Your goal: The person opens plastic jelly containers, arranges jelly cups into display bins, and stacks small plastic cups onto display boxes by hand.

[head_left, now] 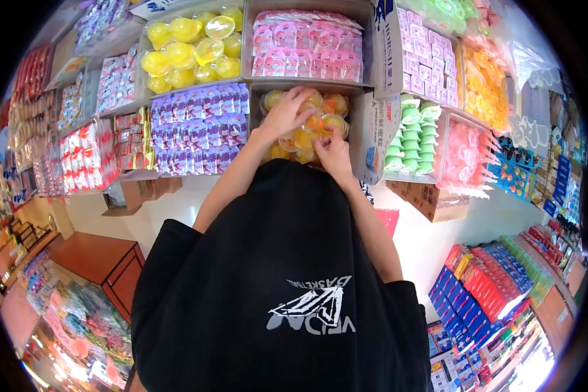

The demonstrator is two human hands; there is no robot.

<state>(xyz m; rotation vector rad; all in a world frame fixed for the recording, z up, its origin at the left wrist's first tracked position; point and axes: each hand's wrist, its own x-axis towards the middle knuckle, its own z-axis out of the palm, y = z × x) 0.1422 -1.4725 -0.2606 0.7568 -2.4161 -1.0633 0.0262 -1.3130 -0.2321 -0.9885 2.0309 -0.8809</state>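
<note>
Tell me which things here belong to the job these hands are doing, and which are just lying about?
Seemingly in the job:
- left hand and right hand, among the cups
- round yellow-orange plastic cups
- rectangular plastic bin around them

Apparently just lying about:
- small purple packets
- small pink packets
- green stacked plastic pieces
- brown cardboard box

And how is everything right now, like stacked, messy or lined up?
Yellow-orange round plastic cups: piled together
Left hand: on those cups, fingers spread
Right hand: touching those cups, fingers bent
Green plastic cups: stacked in columns
Small purple packets: lined up in rows
Black cloth shirt: worn
</note>
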